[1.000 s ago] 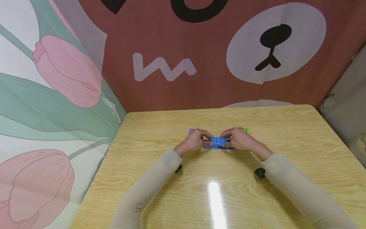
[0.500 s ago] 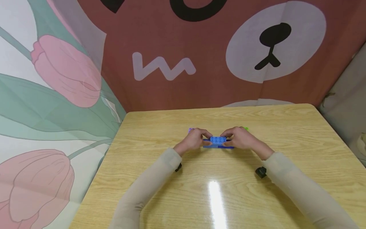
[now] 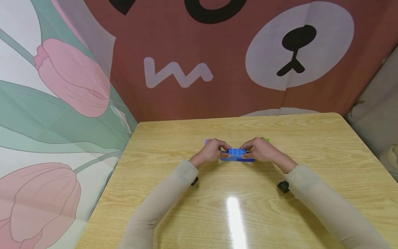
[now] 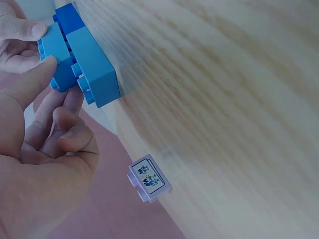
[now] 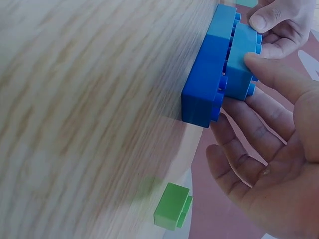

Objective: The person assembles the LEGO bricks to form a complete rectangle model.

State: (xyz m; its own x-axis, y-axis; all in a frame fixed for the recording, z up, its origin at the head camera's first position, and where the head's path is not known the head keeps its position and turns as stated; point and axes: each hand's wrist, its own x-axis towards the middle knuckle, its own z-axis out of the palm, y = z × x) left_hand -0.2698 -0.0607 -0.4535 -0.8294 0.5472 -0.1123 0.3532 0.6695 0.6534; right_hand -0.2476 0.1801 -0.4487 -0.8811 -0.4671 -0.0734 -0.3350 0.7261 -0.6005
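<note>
My left hand [image 3: 212, 151] and right hand [image 3: 261, 150] pinch opposite ends of a blue toy building brick [image 3: 237, 152], thumbs on the near side, fingers behind. Below it, a light blue brick [image 4: 102, 67] and a dark blue brick [image 5: 202, 94] stand end to end on the table. The held brick spans their joint. In both wrist views, some studs of the lower bricks show in a narrow gap beneath it. Whether it touches them I cannot tell.
A lilac brick with a printed picture [image 4: 149, 178] stands beyond my left hand. A green brick [image 5: 172, 205] sits beyond my right hand. The wooden table [image 3: 174, 200] meets a curtain with a bear print [image 3: 224, 86] at its back edge.
Hardly anything differs: both hands keep their pinch on the upper blue brick, and it stays over the two lower bricks. The head view shifts very slightly.
</note>
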